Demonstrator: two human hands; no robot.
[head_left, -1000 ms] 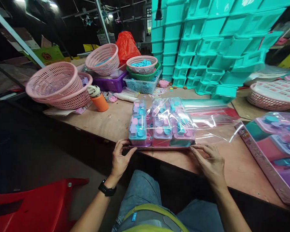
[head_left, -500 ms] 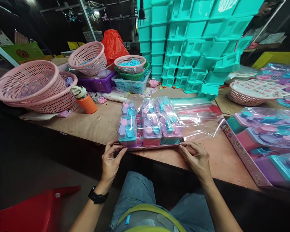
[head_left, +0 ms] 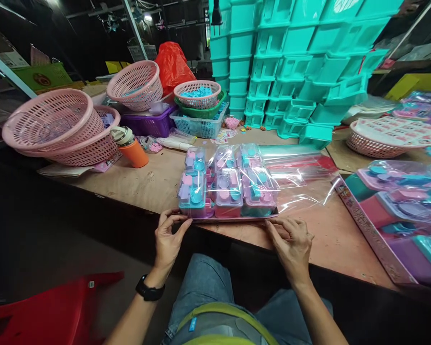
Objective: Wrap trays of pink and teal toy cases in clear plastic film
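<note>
A shallow cardboard tray (head_left: 233, 221) lies at the table's front edge. It holds several small plastic boxes (head_left: 228, 201) in pink, teal and purple, with coloured toy pieces under their clear lids. Clear plastic film (head_left: 301, 191) stretches over the boxes and spreads loosely to the right. My left hand (head_left: 169, 235) pinches the tray's front left corner between thumb and fingers. At the front right corner, my right hand (head_left: 291, 243) closes thumb and fingers on the tray edge. Whether film is caught in either pinch, I cannot tell.
A second filled tray (head_left: 375, 235) stands at the right. Tall stacks of teal bins (head_left: 273, 72) rise behind. Pink baskets (head_left: 50, 120) and an orange bottle (head_left: 134, 152) stand on the left. A red chair (head_left: 53, 311) is at lower left; another basket (head_left: 377, 143) holds printed sheets.
The whole scene has shifted slightly right in view. The right corner of the tray shows more, and my right fingers have curled a little. Both hands stay at the tray's front corners.
</note>
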